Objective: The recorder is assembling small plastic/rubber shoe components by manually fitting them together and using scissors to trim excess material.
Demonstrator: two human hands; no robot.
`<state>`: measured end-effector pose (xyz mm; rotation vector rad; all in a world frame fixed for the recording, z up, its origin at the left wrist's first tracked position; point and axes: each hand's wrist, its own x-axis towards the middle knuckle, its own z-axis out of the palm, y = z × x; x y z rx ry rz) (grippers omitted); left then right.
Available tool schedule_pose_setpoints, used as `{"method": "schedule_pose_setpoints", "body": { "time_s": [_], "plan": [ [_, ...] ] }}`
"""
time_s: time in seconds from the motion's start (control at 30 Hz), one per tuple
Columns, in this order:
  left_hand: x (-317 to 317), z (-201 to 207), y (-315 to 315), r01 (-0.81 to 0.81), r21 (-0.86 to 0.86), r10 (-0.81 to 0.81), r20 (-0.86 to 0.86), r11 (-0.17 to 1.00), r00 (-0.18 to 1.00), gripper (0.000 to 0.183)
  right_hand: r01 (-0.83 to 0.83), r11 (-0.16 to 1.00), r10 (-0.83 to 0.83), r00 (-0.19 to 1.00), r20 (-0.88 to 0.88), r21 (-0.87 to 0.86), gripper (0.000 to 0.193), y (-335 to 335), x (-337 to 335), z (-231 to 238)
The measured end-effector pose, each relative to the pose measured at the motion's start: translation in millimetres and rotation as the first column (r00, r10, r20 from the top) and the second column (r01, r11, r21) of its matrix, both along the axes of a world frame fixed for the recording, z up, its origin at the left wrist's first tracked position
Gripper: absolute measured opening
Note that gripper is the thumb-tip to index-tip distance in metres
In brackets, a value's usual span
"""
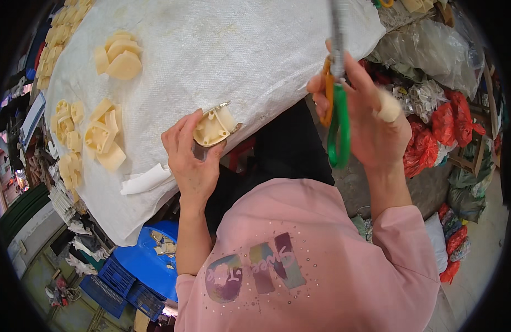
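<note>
My left hand point(190, 160) grips a cream plastic part point(213, 129) by its rounded end, at the near edge of the white-covered table point(222, 61). Small posts show inside the hollow part, and a thin bit sticks out at its far corner. Raised to the right, my right hand point(380, 124) is closed around scissors point(339, 124) with one orange and one green handle. Their blades point away from me and are blurred; whether they are apart I cannot tell. A beige wrap covers one finger of that hand.
Flat cream pieces point(123, 58) lie in a stack at the far left of the table, with more hollow cream parts point(100, 135) nearer. A folded white strip point(147, 180) rests by the edge. Below stands a blue tub point(139, 257); red bags point(424, 144) crowd the right.
</note>
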<state>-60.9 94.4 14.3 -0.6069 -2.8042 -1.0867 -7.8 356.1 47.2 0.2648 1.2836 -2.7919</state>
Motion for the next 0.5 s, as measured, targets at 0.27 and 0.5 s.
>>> {"method": "schedule_pose_setpoints", "body": {
  "time_s": [0.27, 0.5],
  "plan": [
    [-1, 1, 0, 0.006, -0.015, -0.007, -0.010, 1.000, 1.000, 0.058, 0.123, 0.990, -0.105, 0.970, -0.219, 0.071, 0.050, -55, -42, -3],
    [-1, 0, -5, 0.002, -0.021, -0.003, -0.039, 1.000, 0.999, 0.058, 0.153, 0.977, -0.138, 0.984, -0.109, 0.149, 0.033, -94, -66, -11]
  ]
}}
